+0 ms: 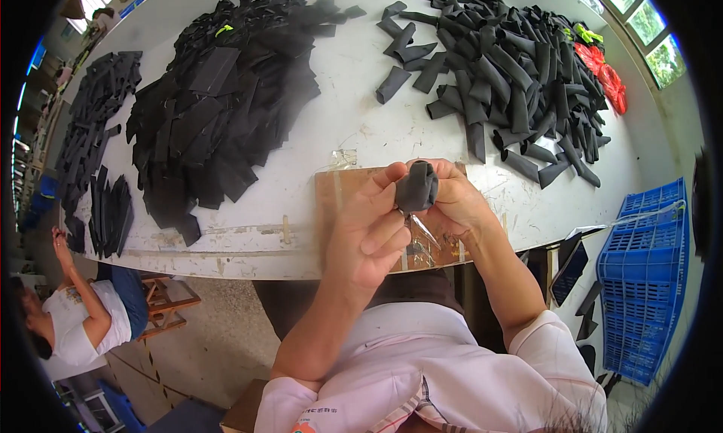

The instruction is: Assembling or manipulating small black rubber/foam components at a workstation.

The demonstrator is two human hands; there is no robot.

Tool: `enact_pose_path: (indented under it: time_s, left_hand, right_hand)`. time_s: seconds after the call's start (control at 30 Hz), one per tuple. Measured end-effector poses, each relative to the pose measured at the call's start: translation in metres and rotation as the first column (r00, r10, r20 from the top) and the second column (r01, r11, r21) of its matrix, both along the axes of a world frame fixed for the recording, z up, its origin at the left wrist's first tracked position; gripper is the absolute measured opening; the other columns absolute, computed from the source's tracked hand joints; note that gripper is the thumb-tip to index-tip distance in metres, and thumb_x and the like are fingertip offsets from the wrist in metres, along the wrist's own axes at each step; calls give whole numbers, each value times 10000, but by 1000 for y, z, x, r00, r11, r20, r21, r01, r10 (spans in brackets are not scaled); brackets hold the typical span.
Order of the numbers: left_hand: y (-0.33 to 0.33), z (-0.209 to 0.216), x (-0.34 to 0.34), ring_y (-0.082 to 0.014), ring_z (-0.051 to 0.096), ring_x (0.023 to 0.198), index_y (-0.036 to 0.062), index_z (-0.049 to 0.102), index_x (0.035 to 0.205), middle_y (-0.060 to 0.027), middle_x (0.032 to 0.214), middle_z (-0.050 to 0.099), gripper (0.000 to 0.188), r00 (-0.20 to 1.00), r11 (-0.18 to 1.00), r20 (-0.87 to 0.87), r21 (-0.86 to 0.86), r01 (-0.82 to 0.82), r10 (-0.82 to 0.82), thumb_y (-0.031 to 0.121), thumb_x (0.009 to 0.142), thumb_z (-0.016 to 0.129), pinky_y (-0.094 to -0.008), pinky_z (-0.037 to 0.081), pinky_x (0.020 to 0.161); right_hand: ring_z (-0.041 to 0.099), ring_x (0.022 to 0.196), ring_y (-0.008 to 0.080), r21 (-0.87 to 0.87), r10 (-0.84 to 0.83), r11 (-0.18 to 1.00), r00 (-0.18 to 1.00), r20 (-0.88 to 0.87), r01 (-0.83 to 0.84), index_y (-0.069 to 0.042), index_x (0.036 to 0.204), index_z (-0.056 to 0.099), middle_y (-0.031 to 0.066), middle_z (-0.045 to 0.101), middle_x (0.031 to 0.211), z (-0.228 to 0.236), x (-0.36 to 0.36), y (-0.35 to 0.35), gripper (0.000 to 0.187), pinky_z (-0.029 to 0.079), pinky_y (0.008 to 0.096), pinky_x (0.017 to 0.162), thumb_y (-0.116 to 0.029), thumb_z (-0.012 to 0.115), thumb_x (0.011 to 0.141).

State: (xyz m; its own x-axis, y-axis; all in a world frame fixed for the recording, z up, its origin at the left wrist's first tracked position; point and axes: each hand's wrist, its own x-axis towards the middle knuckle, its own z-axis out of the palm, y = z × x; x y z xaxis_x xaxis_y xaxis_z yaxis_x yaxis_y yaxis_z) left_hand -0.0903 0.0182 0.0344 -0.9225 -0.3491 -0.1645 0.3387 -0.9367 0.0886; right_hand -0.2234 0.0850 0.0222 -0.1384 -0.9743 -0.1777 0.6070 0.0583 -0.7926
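Note:
A black fabric tube, its rolled end facing up, is held between my two hands above the table's near edge. My left hand is closed, its fingers curled and pinching the tube's left side. On the opposite side, the fingers of my right hand are closed on the same tube. Just below it, a pointed metal tool sticks out between the hands; its handle is hidden, so I cannot tell its kind or which hand has it. A brown board with tape strips lies under my hands.
Flat black fabric pieces are heaped at the left of the white table. Rolled black tubes form a pile at the right, beside a red plastic bag. Blue crates stand at lower right; another person sits at left.

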Motion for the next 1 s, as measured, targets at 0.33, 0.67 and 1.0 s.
enact_pose_path:
  time_s: [0.33,0.67,1.0]
  left_hand:
    - [2,-3,9,-28,309,336,38,483,997,-96,826,567,165,973,984,-229,165,66,-27,32,832,470,-164,226,308]
    - [14,-12,8,-75,453,565,3,491,1043,-69,824,551,244,779,547,320,-836,-36,539,73,812,523,-195,395,514]
    - [10,13,1,-158,553,837,-18,570,879,-112,931,594,85,776,356,-3,-888,-292,630,35,831,524,-292,429,796]
  right_hand:
    - [385,552,45,1,49,999,950,-307,-52,-57,683,528,-40,459,611,25,0,4,266,325,175,509,-280,573,822]
    - [453,586,52,-91,47,993,963,-265,-73,-39,762,551,-21,531,660,-24,-2,2,253,379,191,549,-266,508,865]
    - [514,650,198,-399,-396,917,83,-914,-11,-20,855,566,62,518,727,49,8,16,267,415,279,542,-251,616,731]
